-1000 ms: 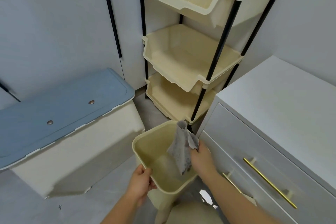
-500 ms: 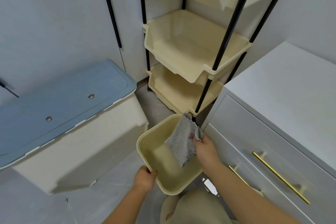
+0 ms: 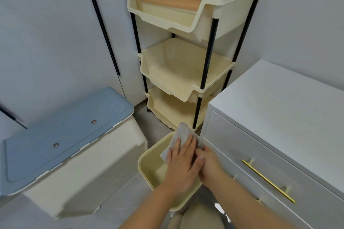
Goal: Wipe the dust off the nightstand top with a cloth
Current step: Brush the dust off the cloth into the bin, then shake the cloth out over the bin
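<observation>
A grey speckled cloth (image 3: 181,135) is held over a cream plastic bin (image 3: 147,165) on the floor. My left hand (image 3: 183,161) lies flat on the cloth with fingers spread, pressing it against my right hand. Underneath and to the right, my right hand (image 3: 209,166) grips the cloth's right edge. The white nightstand (image 3: 275,102) stands at the right, its top bare, with gold handles (image 3: 268,180) on its drawers. Most of the cloth is hidden by my hands.
A cream three-tier rack (image 3: 186,72) on black poles stands behind the bin; its top tier holds a box, a brown roll and a small green item. A cream storage box with a blue lid (image 3: 63,134) sits at the left. White wardrobe doors fill the back.
My left hand has let go of the bin's rim and come up onto the cloth. The view has tilted upward, showing the rack's top tier.
</observation>
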